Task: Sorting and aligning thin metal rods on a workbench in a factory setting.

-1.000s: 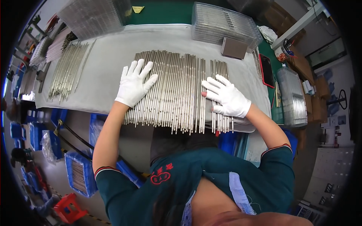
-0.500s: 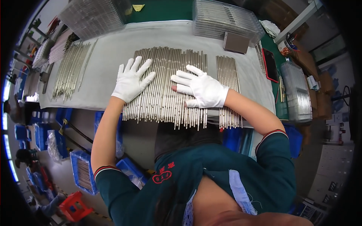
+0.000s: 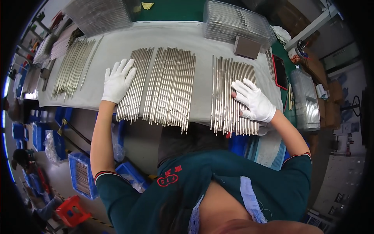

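Slim silvery metal rods lie side by side across the cloth in three groups: a narrow left group (image 3: pixel 137 84), a wide middle group (image 3: pixel 171 85) and a right group (image 3: pixel 228 97). Their near ends jut past the table's front edge. My left hand (image 3: pixel 118 81), in a white glove, rests with fingers spread on the outer side of the left group. On the right group my right hand (image 3: pixel 254 100) lies flat, fingers apart; its glove leaves some fingertips bare. Neither hand grips a rod.
More rods (image 3: pixel 72 70) lie at the far left of the grey-white cloth (image 3: pixel 202 37). Clear plastic trays (image 3: pixel 237 23) are stacked behind, with a grey block (image 3: pixel 247 47) before them. A red-edged phone (image 3: pixel 279 72) lies at right. Blue crates (image 3: pixel 83 175) stand below.
The single wide sheet of rods has split. My right hand has slid right with some rods, joining the right group. My left hand has shifted left, and a narrow gap has opened beside its rods.
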`<move>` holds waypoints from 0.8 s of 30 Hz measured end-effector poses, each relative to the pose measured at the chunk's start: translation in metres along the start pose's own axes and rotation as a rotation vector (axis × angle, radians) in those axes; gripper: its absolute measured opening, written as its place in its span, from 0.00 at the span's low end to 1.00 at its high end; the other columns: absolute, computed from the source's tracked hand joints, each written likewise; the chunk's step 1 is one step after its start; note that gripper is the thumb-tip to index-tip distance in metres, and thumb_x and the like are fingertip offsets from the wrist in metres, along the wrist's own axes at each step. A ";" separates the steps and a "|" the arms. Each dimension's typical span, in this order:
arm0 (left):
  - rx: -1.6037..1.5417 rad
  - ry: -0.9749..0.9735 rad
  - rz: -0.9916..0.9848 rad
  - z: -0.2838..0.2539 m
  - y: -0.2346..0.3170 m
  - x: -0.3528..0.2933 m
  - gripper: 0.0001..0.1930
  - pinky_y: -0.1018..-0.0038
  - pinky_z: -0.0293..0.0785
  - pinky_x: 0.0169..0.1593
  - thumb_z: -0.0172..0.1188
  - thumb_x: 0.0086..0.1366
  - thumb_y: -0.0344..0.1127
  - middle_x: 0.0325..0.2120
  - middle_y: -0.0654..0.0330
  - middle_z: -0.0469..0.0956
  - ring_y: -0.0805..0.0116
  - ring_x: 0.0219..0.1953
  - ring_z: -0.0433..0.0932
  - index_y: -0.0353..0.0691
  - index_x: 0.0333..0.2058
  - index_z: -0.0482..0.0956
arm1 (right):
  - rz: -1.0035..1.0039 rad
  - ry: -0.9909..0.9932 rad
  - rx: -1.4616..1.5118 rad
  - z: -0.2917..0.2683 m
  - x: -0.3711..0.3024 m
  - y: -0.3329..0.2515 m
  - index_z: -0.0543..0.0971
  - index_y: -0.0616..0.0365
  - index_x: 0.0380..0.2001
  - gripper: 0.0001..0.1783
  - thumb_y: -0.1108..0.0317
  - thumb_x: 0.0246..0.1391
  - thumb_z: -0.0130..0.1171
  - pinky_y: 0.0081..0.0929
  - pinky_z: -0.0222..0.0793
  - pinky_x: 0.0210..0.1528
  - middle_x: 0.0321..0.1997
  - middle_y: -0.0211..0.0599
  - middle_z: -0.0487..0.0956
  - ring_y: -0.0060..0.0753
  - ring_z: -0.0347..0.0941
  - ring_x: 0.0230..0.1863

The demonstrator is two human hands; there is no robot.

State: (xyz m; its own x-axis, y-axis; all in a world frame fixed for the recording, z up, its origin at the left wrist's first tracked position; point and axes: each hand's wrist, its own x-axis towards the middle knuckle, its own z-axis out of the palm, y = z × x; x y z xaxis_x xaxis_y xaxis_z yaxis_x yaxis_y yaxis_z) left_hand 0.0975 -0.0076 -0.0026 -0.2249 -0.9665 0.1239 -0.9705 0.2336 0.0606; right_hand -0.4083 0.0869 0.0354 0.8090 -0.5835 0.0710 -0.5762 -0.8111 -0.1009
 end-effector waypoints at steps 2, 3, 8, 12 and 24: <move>0.007 0.037 -0.006 0.001 0.005 0.001 0.29 0.45 0.50 0.72 0.42 0.75 0.59 0.69 0.57 0.64 0.54 0.71 0.60 0.57 0.69 0.65 | -0.010 0.056 -0.005 -0.001 0.020 -0.005 0.70 0.60 0.64 0.40 0.39 0.61 0.49 0.55 0.43 0.77 0.73 0.55 0.63 0.57 0.57 0.74; -0.005 0.037 0.004 -0.004 0.010 0.002 0.29 0.45 0.50 0.72 0.42 0.75 0.59 0.68 0.58 0.65 0.55 0.71 0.61 0.57 0.69 0.66 | -0.025 0.091 0.001 0.001 0.036 -0.010 0.70 0.60 0.64 0.39 0.40 0.61 0.49 0.54 0.43 0.77 0.73 0.55 0.63 0.56 0.57 0.75; -0.070 0.100 -0.011 0.003 0.002 0.000 0.28 0.47 0.51 0.72 0.43 0.75 0.58 0.66 0.58 0.69 0.56 0.70 0.63 0.55 0.67 0.69 | -0.185 0.105 0.000 0.021 0.163 -0.037 0.70 0.59 0.65 0.38 0.41 0.61 0.48 0.52 0.40 0.78 0.75 0.51 0.61 0.49 0.54 0.77; -0.171 0.121 -0.041 0.004 0.000 0.001 0.27 0.49 0.51 0.72 0.44 0.75 0.57 0.65 0.57 0.71 0.55 0.69 0.64 0.54 0.65 0.71 | -0.219 0.170 0.048 0.044 0.242 -0.056 0.69 0.56 0.67 0.39 0.39 0.64 0.44 0.53 0.40 0.77 0.75 0.50 0.61 0.48 0.54 0.77; 0.009 0.222 0.162 -0.002 0.008 -0.003 0.30 0.57 0.64 0.64 0.51 0.70 0.60 0.60 0.53 0.74 0.53 0.60 0.71 0.44 0.61 0.74 | -0.117 -0.022 0.012 0.029 0.164 -0.030 0.68 0.56 0.67 0.38 0.42 0.64 0.45 0.51 0.38 0.79 0.77 0.48 0.59 0.48 0.52 0.78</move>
State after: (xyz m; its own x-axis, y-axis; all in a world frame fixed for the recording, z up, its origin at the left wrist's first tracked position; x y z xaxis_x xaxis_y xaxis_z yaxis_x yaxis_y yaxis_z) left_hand 0.0903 -0.0027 -0.0003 -0.3534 -0.8694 0.3452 -0.9245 0.3810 0.0132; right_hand -0.2546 0.0165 0.0215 0.8729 -0.4841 0.0612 -0.4767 -0.8728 -0.1047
